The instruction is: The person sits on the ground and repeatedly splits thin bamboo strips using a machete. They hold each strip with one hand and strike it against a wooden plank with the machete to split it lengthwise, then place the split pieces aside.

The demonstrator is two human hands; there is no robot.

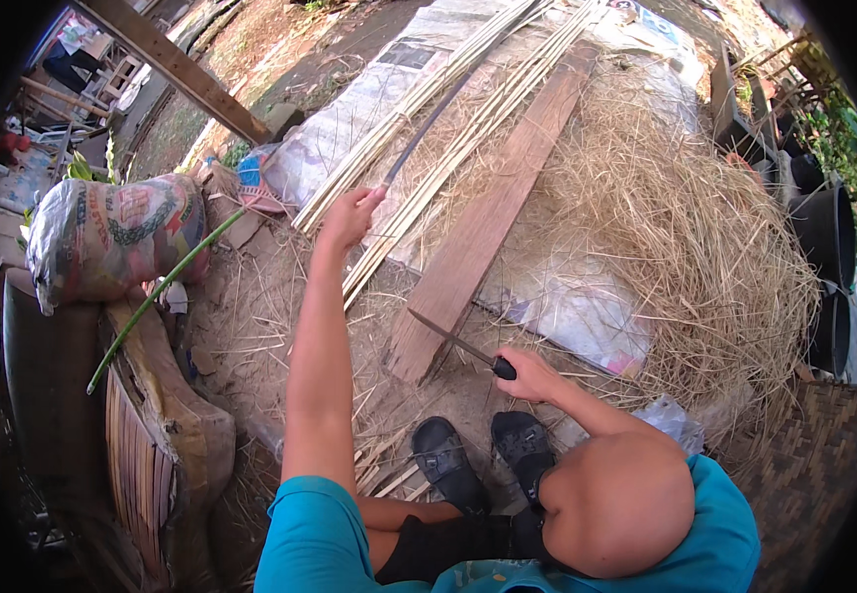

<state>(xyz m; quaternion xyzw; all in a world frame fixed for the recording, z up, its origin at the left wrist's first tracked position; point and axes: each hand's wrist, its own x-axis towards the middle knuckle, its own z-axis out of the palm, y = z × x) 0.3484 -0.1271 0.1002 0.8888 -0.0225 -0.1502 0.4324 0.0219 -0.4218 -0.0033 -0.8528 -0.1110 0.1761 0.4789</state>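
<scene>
The left hand [349, 215] reaches far out with its fingers closed around the near end of a long dark strip [427, 127], which runs away to the far right over a bundle of pale bamboo slats [468, 109]. The right hand [527, 374], nearer and to the right, is wrapped around the black handle of a knife [458, 346]; its blade points left and far, the tip resting against the near end of a wooden plank [488, 222]. Right of the plank lies a heap of straw [695, 237]. Two black sandals [483, 455] sit just near the knife.
</scene>
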